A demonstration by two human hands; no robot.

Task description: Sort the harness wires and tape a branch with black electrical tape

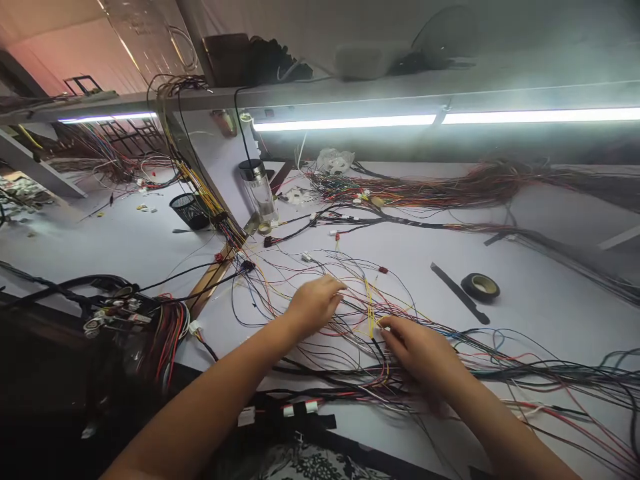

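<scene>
My left hand (316, 305) hovers over the loose wires in the middle of the table, its fingers bent forward and the thumb a little apart, with nothing visible between them. To its right is my right hand (420, 347), index finger and thumb drawn together beside a group of yellow wires (370, 308). What its fingertips pinch is too small to make out. The yellow wires run down into a black sleeve (379, 348). Beneath both hands spreads a wire harness (340, 373) of thin red, black and white strands. A dark red connector (383, 270) lies just beyond them.
A roll of black tape (480, 287) and a dark flat strip (459, 293) lie at the right. Farther back are a glass bottle (260, 193), a mesh cup (190, 211) and a wire pile (430, 190). A wire bundle (200, 190) hangs off the shelf (350, 93).
</scene>
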